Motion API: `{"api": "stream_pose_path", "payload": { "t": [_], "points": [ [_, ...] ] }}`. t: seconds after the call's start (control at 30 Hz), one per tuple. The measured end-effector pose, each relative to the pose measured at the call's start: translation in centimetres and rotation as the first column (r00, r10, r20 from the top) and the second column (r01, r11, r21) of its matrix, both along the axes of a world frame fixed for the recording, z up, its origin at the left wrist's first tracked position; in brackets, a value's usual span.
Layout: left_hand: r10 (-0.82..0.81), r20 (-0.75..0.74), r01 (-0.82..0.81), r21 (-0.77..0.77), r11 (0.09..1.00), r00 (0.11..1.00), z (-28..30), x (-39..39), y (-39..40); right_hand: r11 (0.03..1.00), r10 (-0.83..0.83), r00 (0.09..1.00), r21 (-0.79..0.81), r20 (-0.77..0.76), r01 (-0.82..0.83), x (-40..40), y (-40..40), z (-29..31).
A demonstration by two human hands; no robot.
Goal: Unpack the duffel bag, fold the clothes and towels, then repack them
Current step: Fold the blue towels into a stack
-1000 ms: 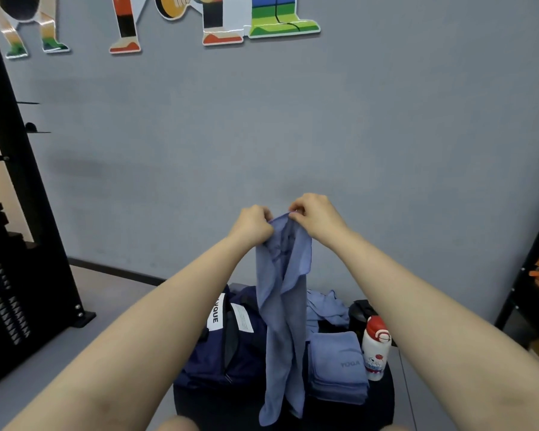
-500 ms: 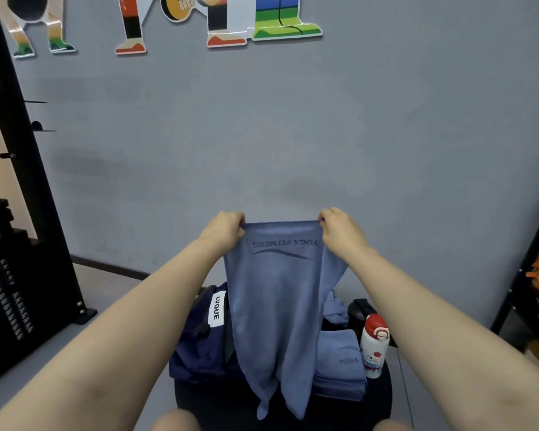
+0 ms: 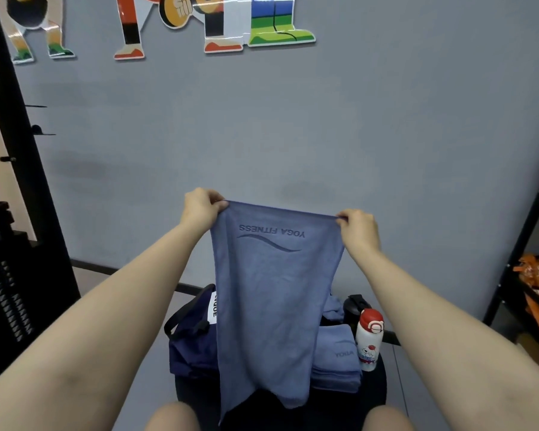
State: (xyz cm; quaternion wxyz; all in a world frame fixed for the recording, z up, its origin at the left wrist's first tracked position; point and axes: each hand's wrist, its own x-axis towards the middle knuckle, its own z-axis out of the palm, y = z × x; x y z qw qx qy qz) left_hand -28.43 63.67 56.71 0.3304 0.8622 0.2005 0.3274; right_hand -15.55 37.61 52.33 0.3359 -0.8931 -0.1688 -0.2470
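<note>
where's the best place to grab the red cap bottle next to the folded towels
Grip the bottle round its white body just below the red cap, coming from the right. It stands upright, so a sideways wrap suits it. The folded towel stack sits close on its left, and the hanging towel held by the left hand and right hand blocks that side.

Black stool (image 3: 377,388): bag (image 3: 193,353), towels (image 3: 336,359), bottle (image 3: 368,340).

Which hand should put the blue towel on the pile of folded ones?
Probably the right hand. It pinches the hanging blue Yoga Fitness towel's corner on the side where the folded blue towel stack lies; the left hand is above the navy duffel bag.
</note>
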Motion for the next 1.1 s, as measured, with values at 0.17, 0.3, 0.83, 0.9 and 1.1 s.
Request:
{"api": "stream_pose_path", "payload": {
  "t": [0.17,0.3,0.83,0.9,1.1],
  "points": [
    [0.020,0.109,-0.011,-0.084,0.996,0.994,1.3,-1.2,-0.9,0.990,0.025,0.995,0.138,0.098,-0.039,-2.0,-0.3,1.4],
    [0.025,0.211,-0.009,-0.073,0.997,0.977,2.9,-2.3,-2.0,0.974,0.021,0.982,0.220,0.185,-0.062,-3.1,-0.8,3.2],
    [0.007,0.175,-0.009,0.010,1.000,0.984,2.4,-2.0,-2.3,0.975,0.017,0.989,0.218,0.146,-0.049,-2.7,-1.6,4.4],
    [0.008,0.135,-0.007,-0.005,1.000,0.991,0.9,-1.2,-2.0,0.979,0.022,0.995,0.202,0.102,-0.042,-2.1,-1.4,2.9],
    [0.008,0.040,-0.005,-0.071,0.997,0.999,-3.5,1.5,-1.1,0.987,0.026,1.000,0.156,-0.007,-0.025,0.2,-0.7,-1.5]
  ]
}}
